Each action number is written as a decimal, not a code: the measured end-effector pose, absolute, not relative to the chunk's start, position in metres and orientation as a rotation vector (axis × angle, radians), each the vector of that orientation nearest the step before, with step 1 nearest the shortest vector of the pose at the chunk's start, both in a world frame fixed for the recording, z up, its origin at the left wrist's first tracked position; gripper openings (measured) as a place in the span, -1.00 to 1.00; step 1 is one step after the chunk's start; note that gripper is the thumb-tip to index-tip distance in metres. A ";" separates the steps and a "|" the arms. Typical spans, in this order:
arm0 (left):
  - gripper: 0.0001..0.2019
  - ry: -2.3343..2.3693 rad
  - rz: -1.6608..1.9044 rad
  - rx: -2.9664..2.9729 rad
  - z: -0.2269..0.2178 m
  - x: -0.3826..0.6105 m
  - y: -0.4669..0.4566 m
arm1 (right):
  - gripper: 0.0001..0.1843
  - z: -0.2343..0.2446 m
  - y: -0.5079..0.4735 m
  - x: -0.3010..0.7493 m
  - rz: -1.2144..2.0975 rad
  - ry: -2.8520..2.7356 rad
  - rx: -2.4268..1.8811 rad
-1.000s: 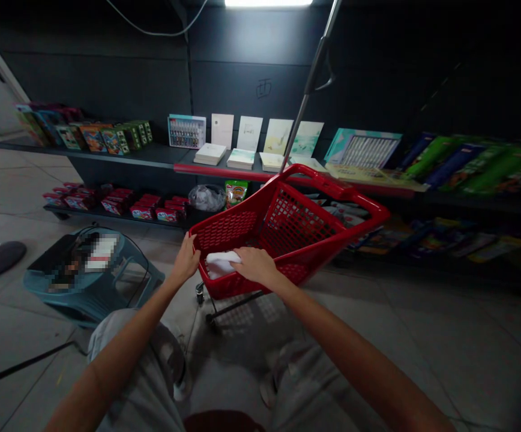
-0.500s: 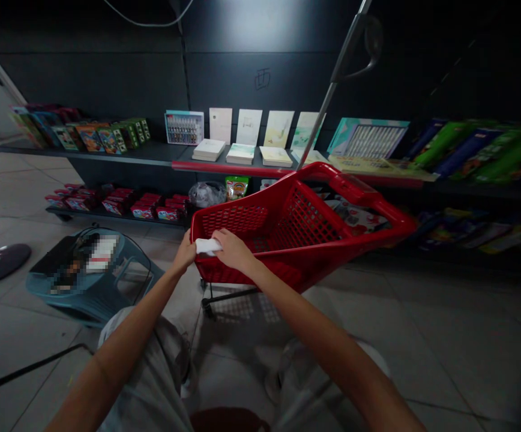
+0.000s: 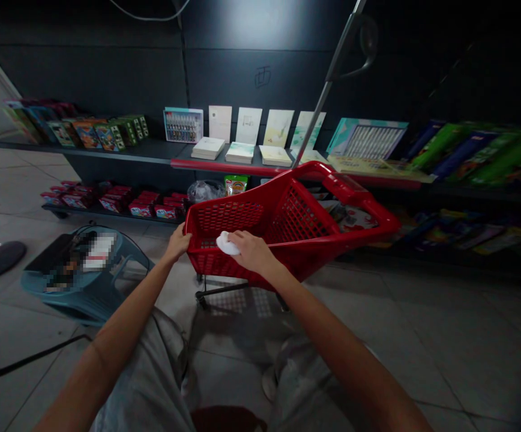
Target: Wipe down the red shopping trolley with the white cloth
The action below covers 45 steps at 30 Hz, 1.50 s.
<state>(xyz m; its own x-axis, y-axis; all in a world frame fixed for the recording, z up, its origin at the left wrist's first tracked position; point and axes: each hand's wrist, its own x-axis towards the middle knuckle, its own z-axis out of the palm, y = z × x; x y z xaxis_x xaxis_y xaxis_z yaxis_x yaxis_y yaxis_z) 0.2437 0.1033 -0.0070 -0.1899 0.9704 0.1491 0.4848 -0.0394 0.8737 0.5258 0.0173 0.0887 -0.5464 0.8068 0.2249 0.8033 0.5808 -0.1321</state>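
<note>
A red plastic shopping cart (image 3: 224, 263) stands in front of me, its handle end to the right. My left hand (image 3: 179, 242) grips the rim at the cart's left end, fingers closed round the edge. In my right hand (image 3: 252, 249) is a bunched white cloth (image 3: 227, 243), pinched against the near side rim. Part of the cloth is hidden under the fingers; whether it is fabric or paper I cannot tell.
A dark shelf (image 3: 143, 152) with booklets (image 3: 241, 152), pen sets and boxes runs behind the cart. At the left is a blue stool (image 3: 125, 264) with items on it. A metal pole (image 3: 317, 114) rises behind the cart.
My right hand has moved right along the near rim with the white cloth, away from the left corner. The cart has shifted slightly left, with my left hand still on its rim.
</note>
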 end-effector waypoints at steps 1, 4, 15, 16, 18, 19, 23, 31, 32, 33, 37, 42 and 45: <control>-0.46 1.733 1.159 1.536 -0.005 0.241 0.104 | -0.56 0.090 0.016 0.539 -0.022 -2.524 -1.374; -0.48 1.830 1.133 1.515 0.006 0.235 0.101 | -0.66 0.091 0.011 0.567 -0.167 -2.448 -1.460; -0.53 1.747 0.538 2.389 0.032 0.285 0.032 | -0.62 0.088 0.001 0.547 -0.180 -2.345 -1.581; -0.51 1.838 0.440 2.392 0.030 0.288 0.031 | -0.59 0.087 -0.001 0.543 -0.145 -2.355 -1.536; -0.50 1.970 0.332 2.386 0.029 0.291 0.032 | -0.47 0.085 -0.006 0.534 -0.086 -2.375 -1.399; -0.49 1.993 0.319 2.388 0.029 0.291 0.033 | -0.39 0.083 -0.009 0.530 -0.067 -2.382 -1.326; -0.42 2.056 0.292 2.416 0.031 0.288 0.040 | -0.40 0.075 -0.012 0.523 -0.069 -2.385 -1.211; -0.41 2.140 0.258 2.451 0.034 0.280 0.050 | -0.62 0.091 -0.002 0.584 -0.208 -2.370 -1.360; -0.41 2.147 0.255 2.450 0.034 0.280 0.052 | -0.62 0.095 -0.002 0.594 -0.234 -2.355 -1.389; -0.42 2.151 0.250 2.448 0.034 0.280 0.053 | -0.63 0.099 -0.002 0.604 -0.264 -2.336 -1.425; -0.46 2.154 0.217 2.451 0.038 0.280 0.059 | -0.64 0.113 0.000 0.643 -0.427 -2.154 -1.585; -0.48 2.165 0.183 2.463 0.040 0.273 0.066 | -0.68 0.122 0.007 0.680 -0.552 -1.934 -1.665; -0.46 2.168 0.182 2.456 0.039 0.268 0.068 | -0.70 0.127 0.015 0.700 -0.588 -1.816 -1.681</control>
